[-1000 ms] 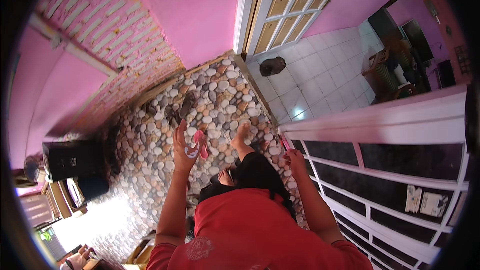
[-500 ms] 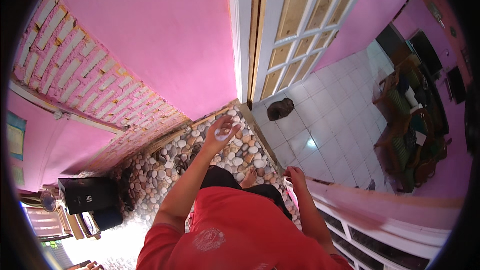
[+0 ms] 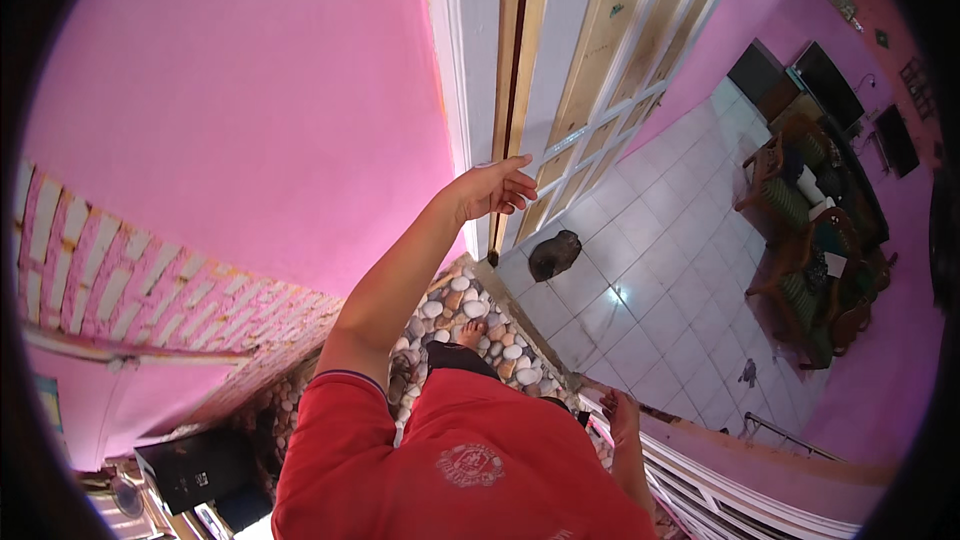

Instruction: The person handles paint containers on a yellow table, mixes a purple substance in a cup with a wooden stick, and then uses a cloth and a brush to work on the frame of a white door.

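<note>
From the head camera, we see our left hand (image 3: 492, 190) raised at the end of an outstretched arm, fingers loosely spread and slightly curled, holding nothing, its fingertips at or just short of the edge of a tall panelled door (image 3: 590, 100) of pale wood with white framing; whether they touch it we cannot tell. The door stands in its frame beside a pink wall (image 3: 250, 110), just ahead of the hand. We judge it stiff and fairly heavy, a thing that swings on hinges rather than lifts, smooth on its painted rails, and best taken at the upright edge nearest the fingers or on one of the cross rails, as no handle shows. Our right hand (image 3: 622, 410) hangs low by the hip, resting on or just above the top of a pink and white railing (image 3: 740, 460); its fingers look relaxed and closed on nothing, though the view is too small to be sure. Below us lies a floor of rounded pebbles (image 3: 470, 310) set in mortar, one bare foot on it, giving way past the threshold to glossy white tiles (image 3: 640, 280), where a dark rounded object (image 3: 553, 255) sits. Wooden chairs with green cushions (image 3: 815, 240) stand in the room beyond, and a band of pink and white brickwork (image 3: 130, 280) runs along the wall at left.
</note>
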### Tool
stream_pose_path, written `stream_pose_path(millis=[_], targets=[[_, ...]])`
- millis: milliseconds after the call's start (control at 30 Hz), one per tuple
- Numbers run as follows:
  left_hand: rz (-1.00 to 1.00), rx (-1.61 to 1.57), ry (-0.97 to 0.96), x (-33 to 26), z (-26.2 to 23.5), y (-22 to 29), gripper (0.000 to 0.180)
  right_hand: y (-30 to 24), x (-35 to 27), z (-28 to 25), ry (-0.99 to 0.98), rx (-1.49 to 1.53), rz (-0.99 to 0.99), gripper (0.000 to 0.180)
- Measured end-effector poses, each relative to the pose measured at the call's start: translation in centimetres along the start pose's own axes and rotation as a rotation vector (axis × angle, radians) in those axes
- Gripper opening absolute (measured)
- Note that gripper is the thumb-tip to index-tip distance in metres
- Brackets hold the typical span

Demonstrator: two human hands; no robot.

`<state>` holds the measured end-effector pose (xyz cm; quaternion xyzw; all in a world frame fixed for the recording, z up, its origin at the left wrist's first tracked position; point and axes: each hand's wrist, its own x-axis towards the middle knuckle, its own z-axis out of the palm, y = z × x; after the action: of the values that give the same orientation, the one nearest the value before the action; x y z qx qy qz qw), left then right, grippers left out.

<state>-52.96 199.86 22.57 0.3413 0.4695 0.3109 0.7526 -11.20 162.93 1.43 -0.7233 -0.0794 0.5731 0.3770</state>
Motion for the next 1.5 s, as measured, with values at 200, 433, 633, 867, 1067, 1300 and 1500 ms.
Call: stream_pose_path(millis=[200, 433, 633, 867, 1067, 1300, 1500], targets=[[-0.224, 0.096, -0.211, 4.8, -4.1, 2.6, 0.05, -1.6, 0.6, 6.9, -0.021, 0.068, -0.031, 0.021], [-0.338, 0.051, -0.317, 6.7, -6.2, 3.9, 0.054, -3.7, 0.4, 14.5, -0.082, 0.062, -0.002, 0.029], [-0.376, -0.107, -0.46, 6.9, -8.0, 3.9, 0.059, -5.9, 1.2, 16.3, -0.087, 0.097, 0.04, 0.026], [-0.513, -0.109, -0.455, 4.0, -12.9, 1.1, 0.062, -7.6, 4.7, 14.5, -0.108, 0.143, 0.061, 0.024], [-0.576, 0.233, -0.325, 4.1, -10.2, -2.2, 0.078, -8.9, 4.9, 14.7, -0.119, 0.037, 0.038, 0.027], [-0.696, 0.242, -0.23, 9.3, -12.1, -1.7, 0.087, -9.7, 5.6, 14.9, -0.14, -0.036, 0.021, 0.028], [-0.731, 0.229, -0.175, 10.8, -13.3, -3.5, 0.088, -8.1, 6.2, 13.5, -0.147, -0.023, 0.031, 0.026]])
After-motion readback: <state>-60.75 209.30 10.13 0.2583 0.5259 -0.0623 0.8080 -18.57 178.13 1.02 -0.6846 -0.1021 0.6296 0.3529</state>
